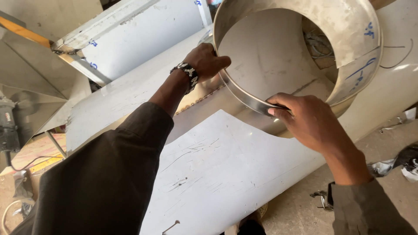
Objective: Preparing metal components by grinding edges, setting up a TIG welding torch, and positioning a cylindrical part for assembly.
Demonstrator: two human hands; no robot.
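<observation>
Gripping the steel ring [244, 98] with both hands, I have it tilted up on its edge over a big curved sheet of metal [226, 169]. It is a wide, shallow hoop of bent stainless sheet, its open mouth turned toward me, with blue marker scribbles on its outer wall at the upper right. Its lower rim sits just above the sheet, at the edge of a rounded cut-out there; whether rim and sheet touch I cannot tell.

My left hand [207, 61] is closed over the ring's left edge, fingers curled round the rim and hidden behind it, the back of the hand facing me. A beaded black-and-white bracelet [188, 73] sits on that wrist, and my dark sleeve [113, 174] runs down to the bottom left corner. My right hand [305, 122] pinches the lower rim, the thumb lying along the near face of the band and the fingers wrapped underneath.

Through the hoop I see more pale sheet and, behind it, a tangle of grey scrap [320, 43]. The curved sheet under the ring is scratched and dull white, spreading from the middle down to the lower edge. To the upper left lies a flat panel [143, 39] with folded edges and small blue marks. At the far left a power tool [8, 128] with a dark body stands by a sloped metal piece. Off to the right, the dusty floor [300, 209] carries crumpled scraps [392, 163].
</observation>
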